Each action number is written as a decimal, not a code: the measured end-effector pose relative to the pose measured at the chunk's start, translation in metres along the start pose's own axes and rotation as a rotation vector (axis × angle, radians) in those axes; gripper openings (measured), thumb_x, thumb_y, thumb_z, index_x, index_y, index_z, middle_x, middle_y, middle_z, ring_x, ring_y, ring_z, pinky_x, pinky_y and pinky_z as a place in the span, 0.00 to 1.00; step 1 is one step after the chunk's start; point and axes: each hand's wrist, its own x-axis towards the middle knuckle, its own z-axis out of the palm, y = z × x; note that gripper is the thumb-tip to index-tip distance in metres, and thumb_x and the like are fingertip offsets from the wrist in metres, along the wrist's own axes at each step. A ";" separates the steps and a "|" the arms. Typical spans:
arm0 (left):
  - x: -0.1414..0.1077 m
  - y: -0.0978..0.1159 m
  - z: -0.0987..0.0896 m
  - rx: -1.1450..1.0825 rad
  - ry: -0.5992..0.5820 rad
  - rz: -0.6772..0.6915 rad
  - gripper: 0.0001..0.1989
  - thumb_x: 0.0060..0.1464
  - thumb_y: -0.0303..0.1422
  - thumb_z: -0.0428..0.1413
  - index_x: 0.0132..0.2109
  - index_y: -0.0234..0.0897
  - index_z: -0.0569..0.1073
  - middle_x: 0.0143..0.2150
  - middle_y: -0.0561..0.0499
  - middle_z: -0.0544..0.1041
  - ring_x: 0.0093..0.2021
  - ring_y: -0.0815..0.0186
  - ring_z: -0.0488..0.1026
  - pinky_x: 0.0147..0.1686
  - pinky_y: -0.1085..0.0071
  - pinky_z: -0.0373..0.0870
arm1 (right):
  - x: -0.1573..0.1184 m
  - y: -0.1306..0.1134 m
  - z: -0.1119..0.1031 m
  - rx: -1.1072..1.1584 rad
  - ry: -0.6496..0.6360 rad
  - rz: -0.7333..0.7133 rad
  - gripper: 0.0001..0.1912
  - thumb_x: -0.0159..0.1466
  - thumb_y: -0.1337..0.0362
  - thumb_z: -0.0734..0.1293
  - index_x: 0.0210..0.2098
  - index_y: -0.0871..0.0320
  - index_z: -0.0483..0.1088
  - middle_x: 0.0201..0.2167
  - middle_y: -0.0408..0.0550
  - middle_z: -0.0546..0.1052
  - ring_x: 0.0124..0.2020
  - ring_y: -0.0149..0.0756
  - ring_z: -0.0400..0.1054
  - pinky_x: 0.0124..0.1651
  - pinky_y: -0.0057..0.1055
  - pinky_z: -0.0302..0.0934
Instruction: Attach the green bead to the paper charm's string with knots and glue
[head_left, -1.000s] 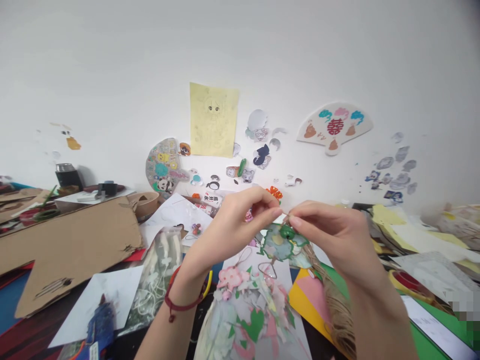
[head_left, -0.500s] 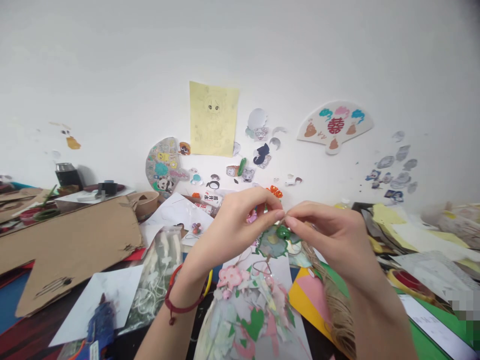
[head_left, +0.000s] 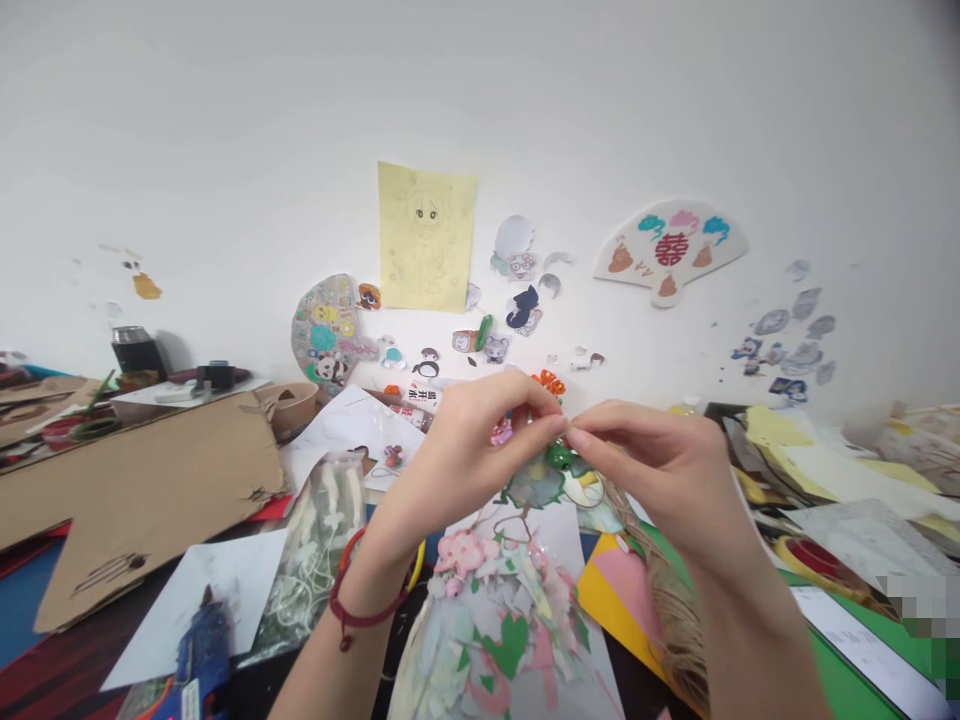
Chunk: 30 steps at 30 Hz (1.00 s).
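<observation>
My left hand (head_left: 480, 455) and my right hand (head_left: 660, 470) meet in front of me with thumbs and index fingers pinched, tips almost touching. Between them they hold a thin string, mostly hidden by the fingertips. A small green bell (head_left: 559, 456) hangs just under the fingers. Below it dangles a greyish, see-through piece with a green edge (head_left: 534, 484), with a thin loop at its bottom. Under my hands lies a heap of pink, white and green cut scraps (head_left: 510, 600), with a pink flower (head_left: 459, 552) and a green heart (head_left: 507, 645).
A blue glue gun (head_left: 202, 650) rests on white paper at left, beside a clear bag of white cords (head_left: 319, 550) and a large cardboard piece (head_left: 157, 480). Twine (head_left: 671, 620), yellow-and-pink paper (head_left: 619, 600) and a phone (head_left: 862, 640) lie at right.
The bell and the green-edged piece have shifted slightly left and up. My fingertips have moved a little left and remain pinched.
</observation>
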 end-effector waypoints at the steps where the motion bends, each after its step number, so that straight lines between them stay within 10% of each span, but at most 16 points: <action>1: 0.000 -0.001 0.000 -0.007 0.003 0.001 0.05 0.64 0.29 0.57 0.37 0.36 0.74 0.33 0.53 0.77 0.33 0.71 0.70 0.34 0.73 0.65 | 0.000 0.000 0.001 -0.005 0.005 0.000 0.03 0.63 0.62 0.72 0.34 0.53 0.80 0.30 0.44 0.79 0.34 0.34 0.72 0.37 0.31 0.66; 30: 0.001 -0.008 0.008 0.180 0.011 0.026 0.05 0.65 0.28 0.56 0.37 0.34 0.72 0.32 0.55 0.75 0.32 0.73 0.69 0.34 0.75 0.63 | 0.001 0.004 0.018 -0.261 0.259 -0.162 0.05 0.62 0.70 0.71 0.30 0.55 0.77 0.26 0.39 0.79 0.27 0.27 0.69 0.29 0.25 0.63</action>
